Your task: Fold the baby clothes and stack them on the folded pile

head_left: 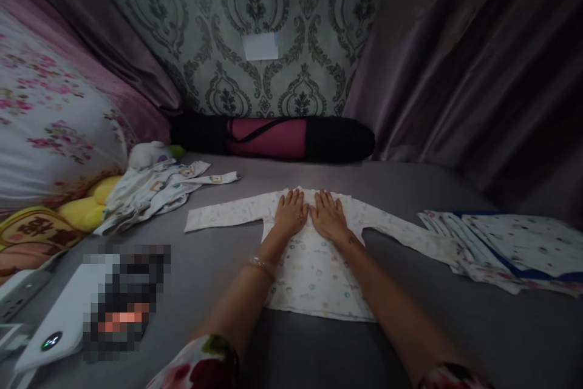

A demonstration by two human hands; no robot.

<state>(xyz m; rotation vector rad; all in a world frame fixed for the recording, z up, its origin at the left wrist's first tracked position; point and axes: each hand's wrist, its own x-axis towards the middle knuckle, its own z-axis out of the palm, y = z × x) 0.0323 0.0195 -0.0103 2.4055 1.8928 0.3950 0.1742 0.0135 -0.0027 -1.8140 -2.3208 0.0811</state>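
Observation:
A small white long-sleeved shirt (314, 280) with a pale print lies spread flat on the grey sheet, both sleeves stretched out sideways. My left hand (291, 213) rests palm down on its upper part, fingers extended toward the neckline. Beside it, my right hand (328, 216) lies flat on the fabric too, the thumbs of both hands close together. Neither hand grips the cloth. The shirt's right sleeve end reaches the folded clothes (523, 243) at the right. My forearms cover part of the shirt's sides.
Crumpled printed clothes (159, 189) lie at the left by a plush toy (148, 155) and yellow cushion (86, 204). A white device (64, 316) and a blurred-out patch are nearer. A long black and magenta bag (268, 137) lies against the patterned wall; curtains (455, 61) hang beside it.

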